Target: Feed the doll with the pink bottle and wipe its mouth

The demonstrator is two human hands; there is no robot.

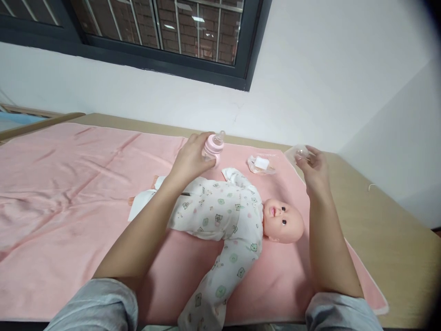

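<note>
My left hand is closed around a small baby bottle with a pink collar and a clear teat that points up and right. It is held above the doll's body, toward the far side. My right hand pinches a clear, rounded plastic piece that looks like a bottle cap, near the cloth's far right corner. Between my arms a baby doll lies on its back, head to the right, in a white suit with small animal prints. My left forearm hides part of its legs.
A pink cloth with creases covers much of the wooden table. Beyond the doll lies a crumpled clear wrapper with a white piece on it. A white wall and a dark-framed window stand behind.
</note>
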